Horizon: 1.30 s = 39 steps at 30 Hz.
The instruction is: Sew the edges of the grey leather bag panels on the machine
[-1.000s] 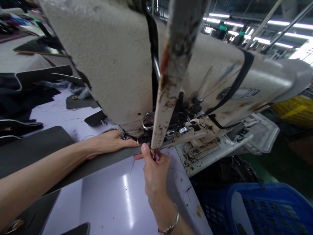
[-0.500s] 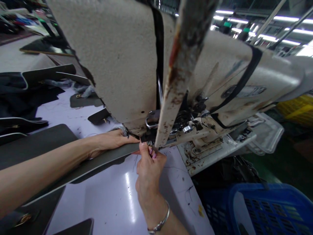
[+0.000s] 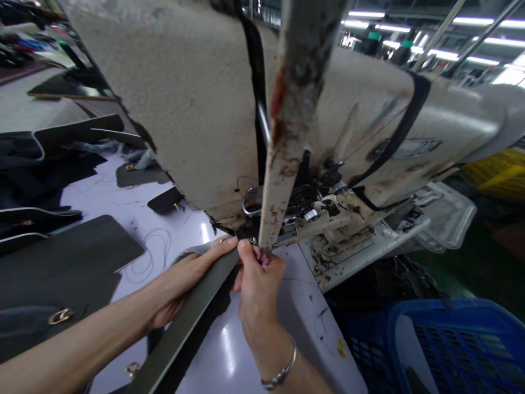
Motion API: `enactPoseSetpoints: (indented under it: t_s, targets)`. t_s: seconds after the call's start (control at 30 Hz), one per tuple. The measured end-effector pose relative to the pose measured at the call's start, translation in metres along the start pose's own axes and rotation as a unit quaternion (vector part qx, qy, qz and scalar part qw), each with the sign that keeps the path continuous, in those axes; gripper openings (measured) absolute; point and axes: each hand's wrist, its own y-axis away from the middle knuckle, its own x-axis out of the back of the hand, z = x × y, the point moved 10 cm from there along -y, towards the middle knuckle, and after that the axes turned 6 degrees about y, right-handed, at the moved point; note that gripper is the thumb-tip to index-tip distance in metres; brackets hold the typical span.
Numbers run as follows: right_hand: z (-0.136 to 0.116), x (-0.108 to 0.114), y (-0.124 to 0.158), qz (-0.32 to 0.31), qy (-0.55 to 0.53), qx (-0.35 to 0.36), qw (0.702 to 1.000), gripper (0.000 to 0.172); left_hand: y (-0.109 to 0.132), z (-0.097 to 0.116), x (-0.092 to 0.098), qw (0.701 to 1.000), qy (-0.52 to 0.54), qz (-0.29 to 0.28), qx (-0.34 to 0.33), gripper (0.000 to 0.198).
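A dark grey-green leather-like panel (image 3: 194, 306) runs diagonally from the lower edge of the picture up to the sewing machine (image 3: 184, 109). My left hand (image 3: 192, 268) lies along the panel's left edge, its fingers stretched toward the stitching area and the hand closed round that edge. Close by, my right hand (image 3: 260, 295) pinches the panel's upper end between thumb and fingers, just below the machine's presser area. Small pink spots show at its fingertips, too small to name. A rusty upright bar (image 3: 283, 137) hides the needle.
More dark panels (image 3: 69, 251) with gold-coloured metal fittings (image 3: 61, 316) lie on the white table at left. Loose thread (image 3: 153, 254) curls beside them. A blue plastic basket (image 3: 451, 312) stands at lower right, and a clear tray (image 3: 451, 219) sits past the machine bed.
The panel has swung round, its near end now pointing down toward me instead of left. My left hand has turned with it and come nearer; my right hand has shifted slightly right.
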Motion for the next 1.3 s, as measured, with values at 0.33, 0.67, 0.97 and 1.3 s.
enactPoseSetpoints:
  t_s: [0.33, 0.67, 0.97, 1.3]
  targets:
    - [-0.012, 0.014, -0.01, -0.057, 0.027, -0.023, 0.998, 0.033, 0.019, -0.027, -0.032, 0.989, 0.11, 0.056, -0.084, 0.052]
    - [-0.025, 0.02, -0.024, -0.128, 0.084, -0.004, 0.988, 0.028, 0.011, -0.04, -0.039, 0.965, 0.209, 0.088, -0.132, 0.049]
    - [-0.034, 0.02, -0.027, -0.136, 0.113, 0.021, 0.984, 0.03, 0.008, -0.02, -0.049, 0.95, 0.253, 0.072, -0.17, 0.032]
    - [-0.036, 0.019, -0.026, -0.144, 0.124, 0.026, 0.981, 0.021, 0.003, -0.017, -0.054, 0.955, 0.243, 0.042, -0.162, 0.024]
